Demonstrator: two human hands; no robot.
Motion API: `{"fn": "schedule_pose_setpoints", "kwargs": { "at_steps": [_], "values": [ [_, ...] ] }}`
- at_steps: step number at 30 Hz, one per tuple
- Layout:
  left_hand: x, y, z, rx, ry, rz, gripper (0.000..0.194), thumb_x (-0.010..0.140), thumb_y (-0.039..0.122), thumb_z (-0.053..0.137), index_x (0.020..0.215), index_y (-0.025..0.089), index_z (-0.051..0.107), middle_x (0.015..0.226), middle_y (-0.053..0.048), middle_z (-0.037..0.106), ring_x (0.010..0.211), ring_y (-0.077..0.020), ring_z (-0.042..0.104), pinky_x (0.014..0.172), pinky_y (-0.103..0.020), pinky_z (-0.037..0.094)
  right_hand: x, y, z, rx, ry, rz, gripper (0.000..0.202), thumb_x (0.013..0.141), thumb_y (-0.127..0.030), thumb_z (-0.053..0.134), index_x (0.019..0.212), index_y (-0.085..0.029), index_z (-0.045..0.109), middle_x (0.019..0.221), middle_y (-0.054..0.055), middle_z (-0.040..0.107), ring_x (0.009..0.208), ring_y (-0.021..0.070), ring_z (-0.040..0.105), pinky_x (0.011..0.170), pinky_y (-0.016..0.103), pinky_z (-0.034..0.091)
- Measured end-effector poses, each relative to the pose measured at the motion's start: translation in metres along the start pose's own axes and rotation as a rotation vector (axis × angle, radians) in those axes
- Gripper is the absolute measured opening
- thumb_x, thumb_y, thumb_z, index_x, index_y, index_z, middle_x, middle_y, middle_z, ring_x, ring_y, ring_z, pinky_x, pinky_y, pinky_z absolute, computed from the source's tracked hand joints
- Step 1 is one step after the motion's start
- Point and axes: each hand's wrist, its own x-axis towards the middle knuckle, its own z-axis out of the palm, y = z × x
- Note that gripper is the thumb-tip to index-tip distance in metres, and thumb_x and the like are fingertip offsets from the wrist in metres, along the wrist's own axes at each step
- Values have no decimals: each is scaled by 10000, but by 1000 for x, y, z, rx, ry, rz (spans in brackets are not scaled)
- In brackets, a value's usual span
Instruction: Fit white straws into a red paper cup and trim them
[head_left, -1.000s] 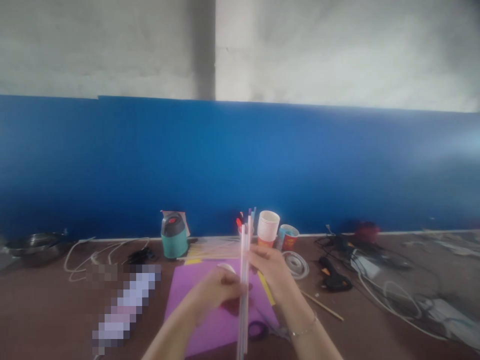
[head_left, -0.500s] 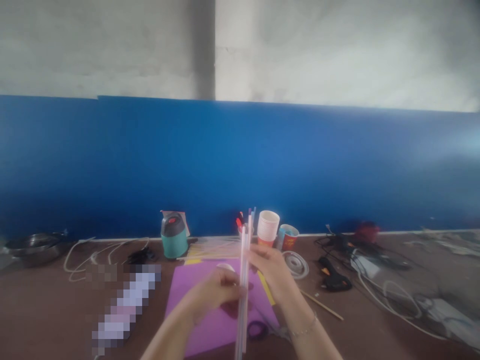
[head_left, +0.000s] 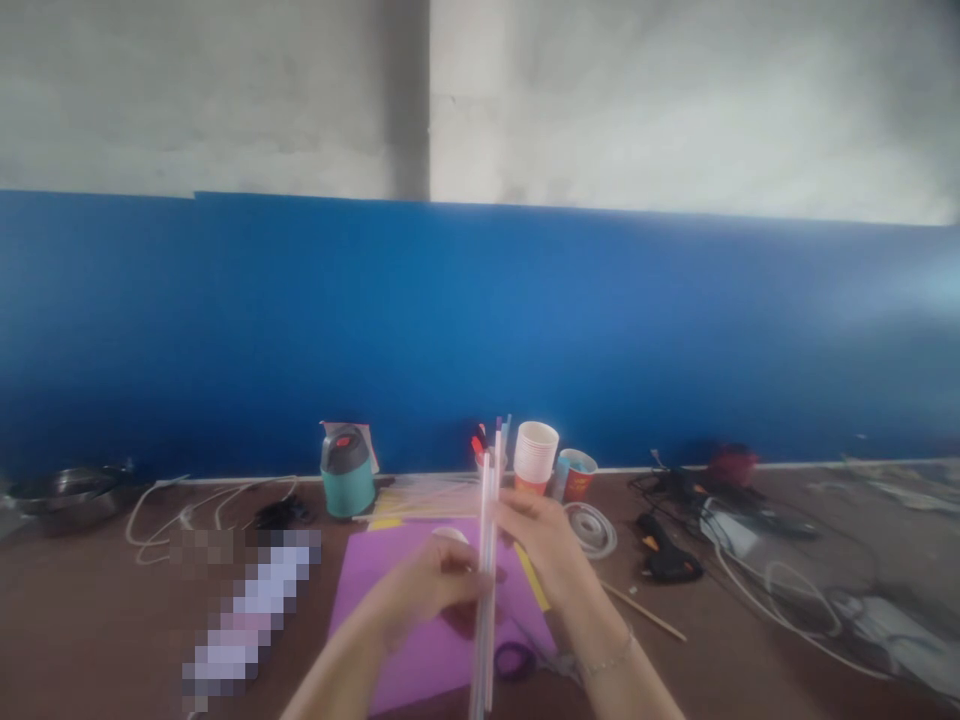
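Note:
Several thin pale tubes like drinking straws (head_left: 485, 620) stand nearly upright, side by side, in front of me. My left hand (head_left: 442, 585) is closed around them at mid-length, with thumb and fingers pinching. Higher up, my right hand (head_left: 532, 525) is closed on the same bundle from the right; some of its fingertips are hidden behind the straws. Below the hands lies a purple sheet (head_left: 412, 630) on the brown table. Scissors with dark handles (head_left: 516, 661) rest at its right edge, partly hidden by my right forearm.
A teal container (head_left: 349, 485) stands at the back left. Behind my hands are stacked paper cups (head_left: 536, 450), a red cup (head_left: 577, 475) and loose clear strips (head_left: 435, 492). Rightward lie a tape roll (head_left: 592, 530), a wooden stick (head_left: 645, 612), a black glue gun (head_left: 670, 553) and cables (head_left: 780, 620).

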Motion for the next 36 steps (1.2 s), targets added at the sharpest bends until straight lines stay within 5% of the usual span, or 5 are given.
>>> {"fn": "schedule_pose_setpoints", "kwargs": {
  "at_steps": [14,16,20,29,36],
  "values": [
    [1,0,0,5,25,11,354,671,419,696,817,96,690,743,-118,719,584,-154,642,586,-272,517,0,1,0,-67,-37,-33,186,730,-276,598,593,-151,618,522,-31,481,508,93,423,499,238,351],
    [1,-1,-1,8,30,18,347,671,422,693,800,99,682,735,-111,716,585,-155,642,589,-274,517,0,2,-1,-39,-27,-23,140,719,-279,621,786,-161,658,562,-34,512,512,93,438,495,236,361],
    [1,-1,-1,23,44,25,352,660,439,695,765,104,669,712,-101,707,589,-162,641,589,-281,516,0,4,-2,62,7,-28,553,720,-246,634,1238,-230,440,613,-54,557,515,94,467,476,219,365],
    [2,-4,-3,-7,39,52,324,689,438,674,748,120,659,668,-66,694,562,-134,626,579,-256,497,5,7,-6,30,42,1,297,681,-306,662,941,-175,606,588,-51,495,493,85,471,461,222,385],
    [2,-1,-3,-28,55,40,346,683,441,675,753,103,659,693,-103,707,583,-164,647,566,-262,480,3,7,-4,56,7,-15,537,680,-241,662,1193,-224,508,642,-39,568,516,97,499,456,220,388]
  ]
}}
